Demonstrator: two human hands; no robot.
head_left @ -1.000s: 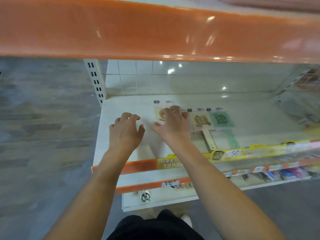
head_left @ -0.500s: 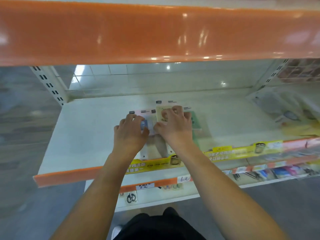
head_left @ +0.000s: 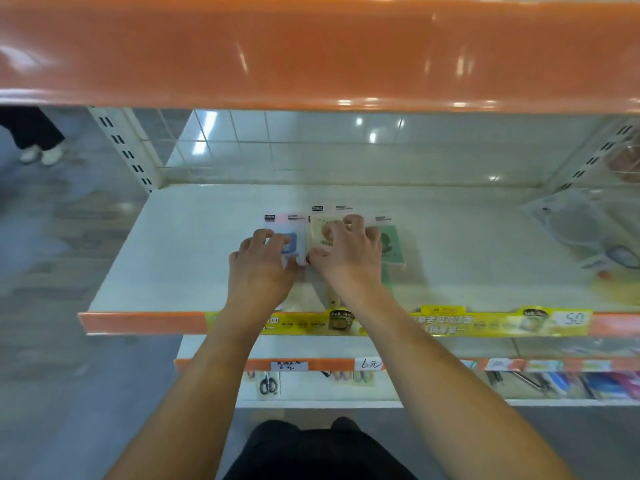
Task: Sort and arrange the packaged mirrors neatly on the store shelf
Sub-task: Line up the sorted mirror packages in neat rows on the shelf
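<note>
The white shelf (head_left: 194, 258) carries three packaged mirrors side by side near its middle. Since half a second ago the hands have barely shifted. The left hand (head_left: 259, 268) rests curled fingertips on the blue mirror (head_left: 292, 242); the right hand (head_left: 346, 252) claws the cream mirror (head_left: 320, 233), hiding most of it. The green mirror (head_left: 393, 245) lies just right, half covered. Far right, clear packets (head_left: 581, 230) blur.

Three packaged mirrors are lying side by side mid-shelf (head_left: 194, 244): left mirror (head_left: 292, 237), middle mirror (head_left: 320, 230), right mirror (head_left: 393, 245). Left hand (head_left: 261, 268) is resting on the left one, right hand (head_left: 348, 256) on the middle. Clear packages (head_left: 585, 226) are sitting far right. Scissors (head_left: 268, 384) are lying on the lower shelf (head_left: 311, 396).
</note>
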